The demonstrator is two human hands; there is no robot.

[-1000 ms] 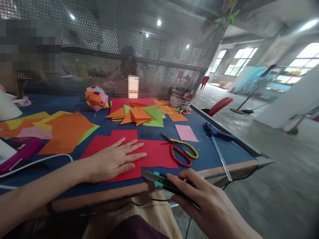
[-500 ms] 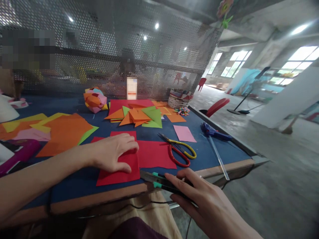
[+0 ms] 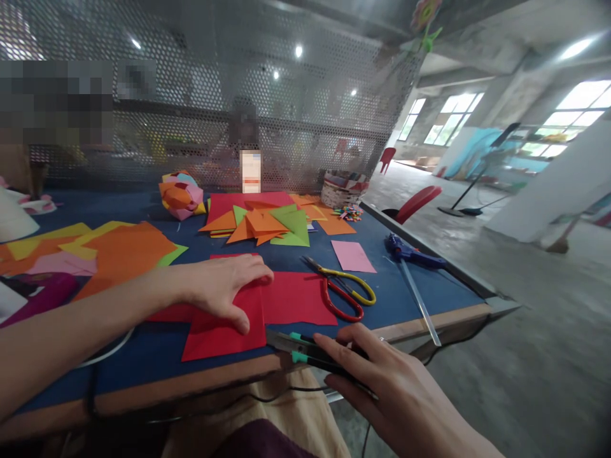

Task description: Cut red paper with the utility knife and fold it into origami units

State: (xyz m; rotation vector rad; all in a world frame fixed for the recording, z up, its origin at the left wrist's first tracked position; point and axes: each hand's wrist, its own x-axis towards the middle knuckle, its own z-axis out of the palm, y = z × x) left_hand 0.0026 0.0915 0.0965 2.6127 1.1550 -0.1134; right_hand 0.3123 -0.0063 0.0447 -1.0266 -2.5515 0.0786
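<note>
The left hand [image 3: 222, 285] lies palm-down, fingers bent, pressing a flat, square red sheet [image 3: 224, 334] at the felt-covered desk's [image 3: 396, 294] near edge. At 3 o'clock of the sheet, the right hand [image 3: 401, 394] covers a slim black tool [image 3: 298, 346]; its grip cannot be told. The woven basket [image 3: 340, 191] sits at 1 o'clock, contents blurred.

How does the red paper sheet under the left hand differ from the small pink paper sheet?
The red paper sheet is larger than the small pink paper sheet. The left hand rests on the red one near the table edge; the pink one lies untouched, farther back. Both rest on the blue table.
</note>
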